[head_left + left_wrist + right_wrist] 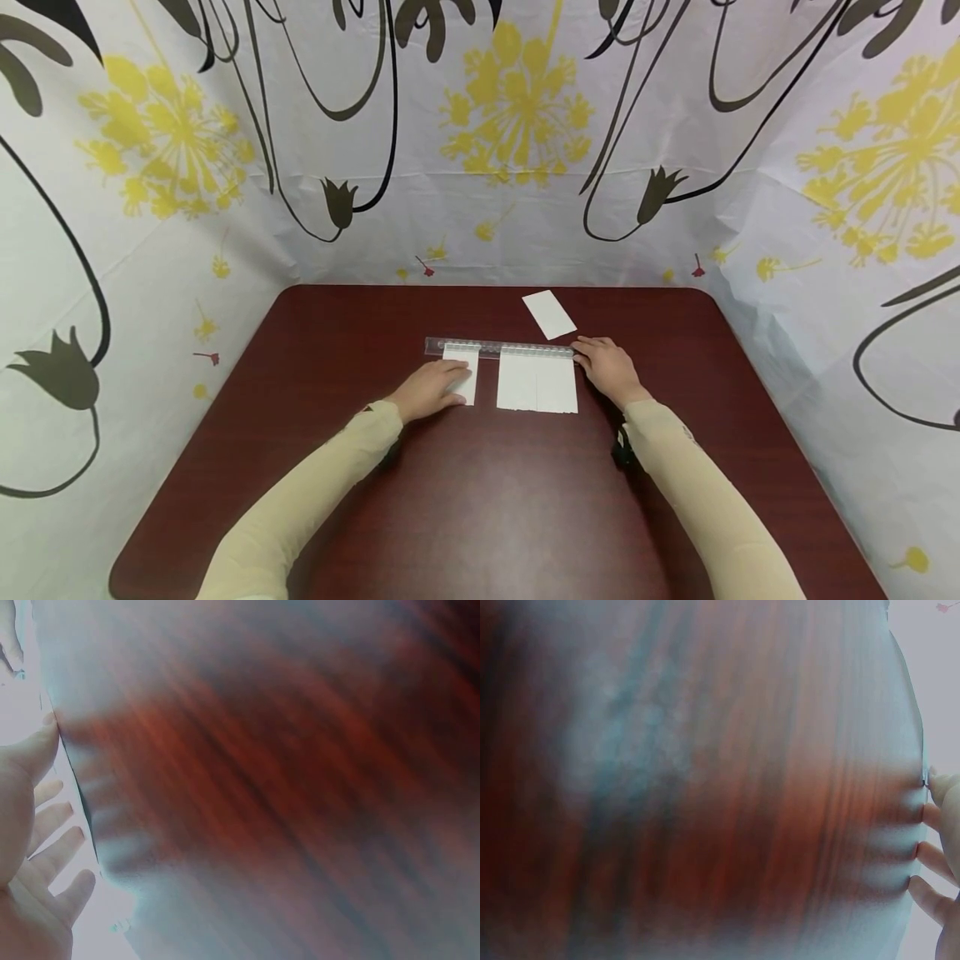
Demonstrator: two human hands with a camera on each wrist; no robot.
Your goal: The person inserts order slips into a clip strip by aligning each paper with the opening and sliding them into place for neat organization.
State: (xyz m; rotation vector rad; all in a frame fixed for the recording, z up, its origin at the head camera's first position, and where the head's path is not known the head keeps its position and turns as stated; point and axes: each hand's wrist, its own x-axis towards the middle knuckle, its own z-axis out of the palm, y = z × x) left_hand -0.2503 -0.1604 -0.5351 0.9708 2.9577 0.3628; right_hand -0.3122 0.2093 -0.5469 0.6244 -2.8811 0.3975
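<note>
A clear ruler (pixel 489 348) lies crosswise over the top edges of several white paper pieces on the table. Under its left part is a narrow paper piece (pixel 467 387), and my left hand (pixel 431 388) rests on that piece with fingers extended. Farther right, two paper pieces (pixel 536 383) lie side by side beneath the ruler. My right hand (pixel 609 368) pinches the ruler's right end between thumb and fingers. In the left wrist view, the left hand (pixel 37 847) shows spread fingers. Only part of the right hand (pixel 937 855) appears in the right wrist view.
Another white paper piece (pixel 550 315) lies tilted behind the ruler, near the table's far edge. The dark red-brown table (pixel 480 500) has rounded corners. A patterned curtain (pixel 450 225) hangs around its back and sides.
</note>
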